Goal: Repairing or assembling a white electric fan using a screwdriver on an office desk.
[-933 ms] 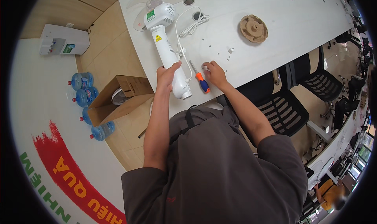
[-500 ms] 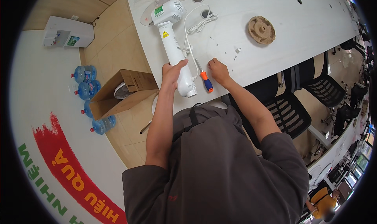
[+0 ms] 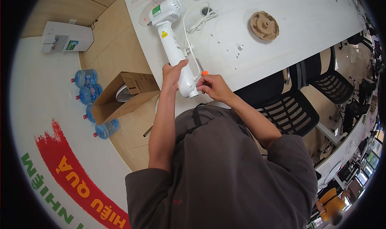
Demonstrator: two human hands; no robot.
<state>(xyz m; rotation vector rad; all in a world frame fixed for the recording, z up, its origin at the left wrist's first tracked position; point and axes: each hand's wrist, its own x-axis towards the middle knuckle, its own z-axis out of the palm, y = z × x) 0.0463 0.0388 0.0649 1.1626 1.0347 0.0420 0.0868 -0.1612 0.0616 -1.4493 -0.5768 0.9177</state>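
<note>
A white fan body point(image 3: 173, 40) with a long stem lies on the white table point(image 3: 281, 4), its clear blades at the far end. My left hand point(image 3: 173, 74) grips the stem near its lower end. My right hand point(image 3: 213, 86) holds a screwdriver with an orange handle point(image 3: 204, 73), its tip close to the stem's end. The fan's white cord point(image 3: 197, 24) lies coiled beside the stem.
A brown moulded pulp disc point(image 3: 264, 25) and small white parts point(image 3: 240, 47) lie on the table. An open cardboard box point(image 3: 122, 93) and several blue water bottles point(image 3: 85, 84) stand on the floor at left. Black office chairs point(image 3: 293, 108) stand at right.
My right hand has picked up the screwdriver from the table and brought it to the stem's end. My left hand stayed on the stem.
</note>
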